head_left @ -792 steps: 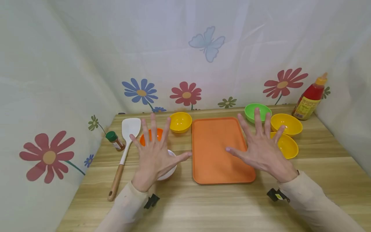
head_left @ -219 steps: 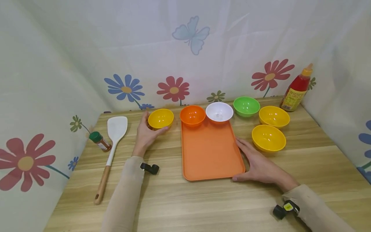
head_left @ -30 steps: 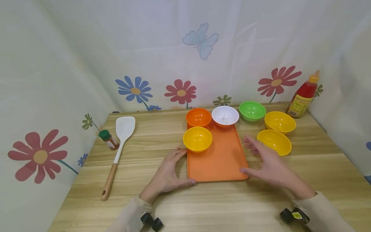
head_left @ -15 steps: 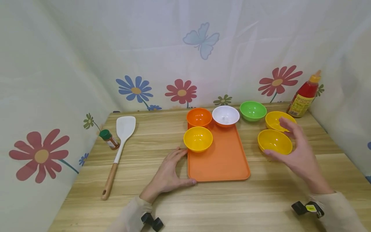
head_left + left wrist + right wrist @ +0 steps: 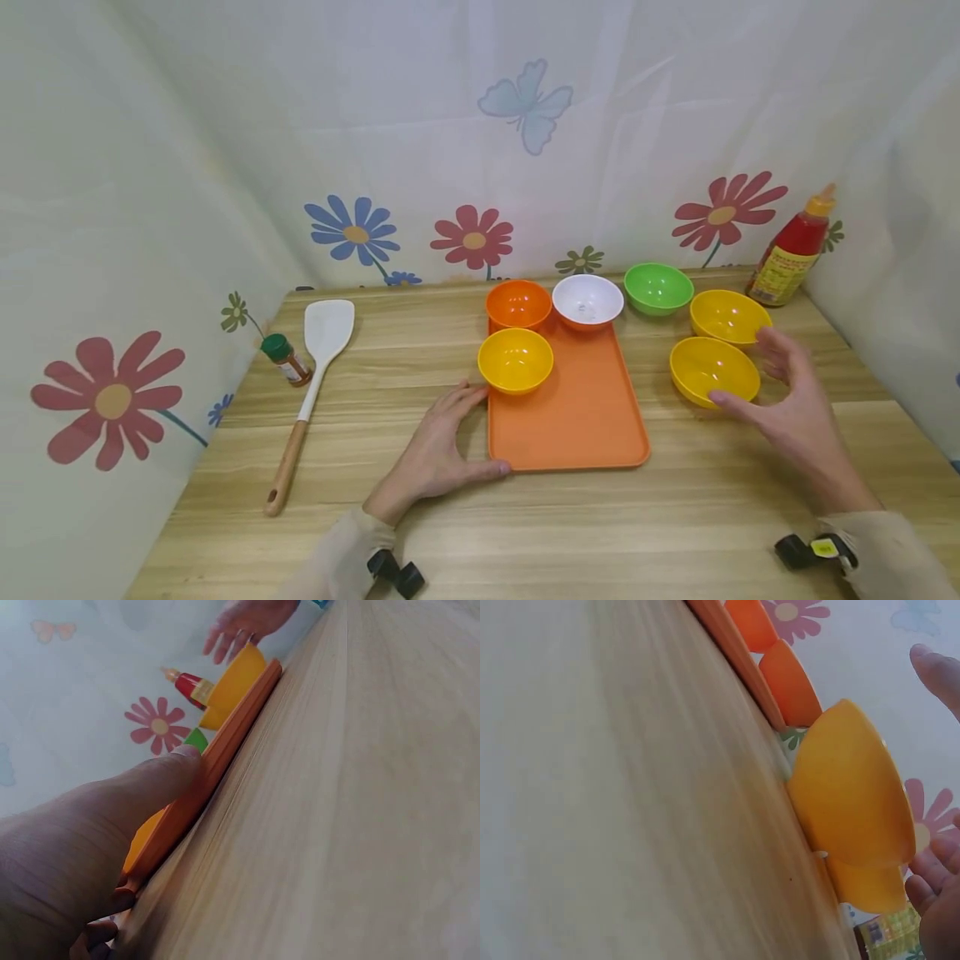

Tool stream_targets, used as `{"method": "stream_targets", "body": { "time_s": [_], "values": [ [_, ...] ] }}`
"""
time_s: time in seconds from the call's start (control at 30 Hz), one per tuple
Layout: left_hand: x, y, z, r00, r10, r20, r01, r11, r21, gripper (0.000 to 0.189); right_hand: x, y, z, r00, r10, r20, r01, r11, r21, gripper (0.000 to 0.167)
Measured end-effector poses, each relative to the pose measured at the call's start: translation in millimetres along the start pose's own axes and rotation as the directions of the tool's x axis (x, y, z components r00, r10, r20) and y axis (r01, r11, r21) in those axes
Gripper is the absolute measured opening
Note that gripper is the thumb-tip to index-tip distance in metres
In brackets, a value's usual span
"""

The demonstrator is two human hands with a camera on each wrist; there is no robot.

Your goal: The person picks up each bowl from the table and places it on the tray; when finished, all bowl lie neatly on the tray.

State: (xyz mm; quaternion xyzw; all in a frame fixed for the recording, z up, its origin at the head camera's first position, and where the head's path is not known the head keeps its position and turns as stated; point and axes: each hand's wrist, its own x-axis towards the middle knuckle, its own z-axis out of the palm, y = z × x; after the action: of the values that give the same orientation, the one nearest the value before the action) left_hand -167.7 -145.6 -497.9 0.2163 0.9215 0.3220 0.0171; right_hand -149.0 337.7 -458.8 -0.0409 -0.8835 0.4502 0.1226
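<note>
My left hand (image 5: 431, 454) touches the near left corner of the orange tray (image 5: 581, 429), thumb at its front rim and fingers along its left side. On the tray are an orange bowl (image 5: 517, 306) and a white bowl (image 5: 587, 300) at the far end, with a yellow bowl (image 5: 515, 361) in front of the orange one. To the right, my right hand (image 5: 802, 417) spreads around the near side of another yellow bowl (image 5: 712, 371), thumb and fingers apart. In the right wrist view its thumb (image 5: 937, 675) stands clear of that bowl (image 5: 851, 791).
Behind the right-hand bowl stands a further yellow bowl (image 5: 727, 317), with a green bowl (image 5: 658, 289) and a red sauce bottle (image 5: 791, 258) near the back curtain. At left lie a white spatula (image 5: 321, 367) with a wooden handle and a green-capped spice jar (image 5: 287, 360).
Over the last second my right hand left the tray's right edge and moved right to the near yellow bowl. Earlier, the orange, white and left yellow bowls came onto the tray.
</note>
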Motion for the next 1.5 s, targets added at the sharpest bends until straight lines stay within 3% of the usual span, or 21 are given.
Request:
{"method": "stream_targets", "body": {
  "time_s": [0.23,0.47,0.9,1.5],
  "values": [
    [0.1,1.2,0.7,1.0,-0.006,0.01,0.006,1.0,-0.01,0.119,2.3,11.1,-0.1,0.993,0.085,0.08,-0.082,0.996,-0.041,0.115],
    [-0.8,1.9,1.0,1.0,-0.024,0.021,0.024,1.0,-0.009,0.119,4.9,20.5,5.9,0.987,0.069,0.146,-0.062,0.997,-0.051,0.123],
    [-0.7,1.2,-0.3,1.0,-0.018,0.016,0.019,1.0,-0.014,0.119,5.8,21.8,11.9,0.988,0.078,0.131,-0.066,0.993,-0.094,0.126],
    [0.1,1.3,-0.8,1.0,-0.009,0.011,0.009,1.0,-0.004,0.119,3.8,12.9,14.0,0.987,0.06,0.146,-0.055,0.998,-0.037,0.12]
  ]
}}
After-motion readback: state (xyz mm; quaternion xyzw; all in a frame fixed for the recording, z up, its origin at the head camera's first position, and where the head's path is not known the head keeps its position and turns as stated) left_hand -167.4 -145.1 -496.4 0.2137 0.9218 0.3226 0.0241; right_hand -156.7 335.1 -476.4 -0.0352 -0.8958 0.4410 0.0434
